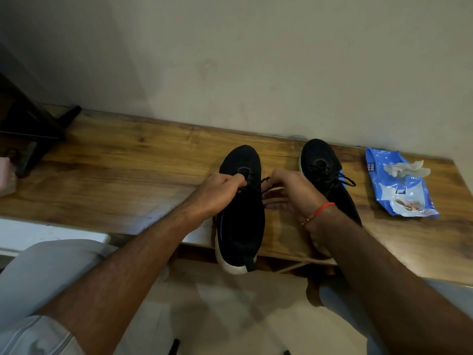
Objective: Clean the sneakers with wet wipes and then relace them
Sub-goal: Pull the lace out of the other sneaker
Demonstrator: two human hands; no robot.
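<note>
Black knit sneaker (240, 201), white sole, on wood-grain counter (115, 175).
Both hands' fingers (235, 179) pinch its thin lace (266, 180); right of them, crinkled blue wipes pack (399, 190).

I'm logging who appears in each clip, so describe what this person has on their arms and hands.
Both forearms are bare, with no sleeves in view, and neither hand is gloved. The right hand has a thin red thread bracelet with a small gold-coloured bead at the wrist. The left hand shows no ring, watch or band.
</note>
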